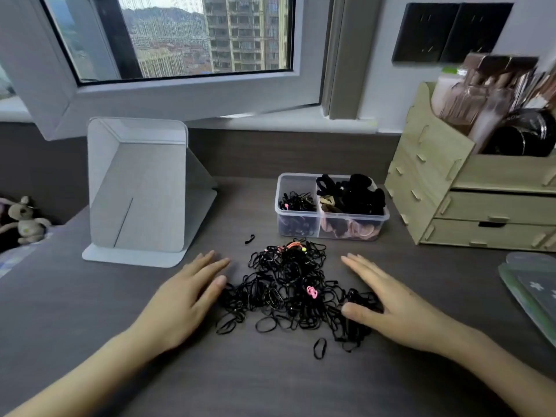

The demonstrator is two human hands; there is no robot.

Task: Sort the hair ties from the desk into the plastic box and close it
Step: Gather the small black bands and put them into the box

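Hair ties (288, 293) mostly heaped on the desk (90, 326); plastic box (331, 224) partly filled, uncovered. Left hand (180, 299) and right hand (394, 308) flank the heap, fingers apart, gripping nothing.

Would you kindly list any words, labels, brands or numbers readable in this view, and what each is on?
None can be read.
Cosmetics in the wooden organizer: any labels too blurred.
Green packet at the desk's right edge: pale marks only, illegible.
Plastic box: no label visible.
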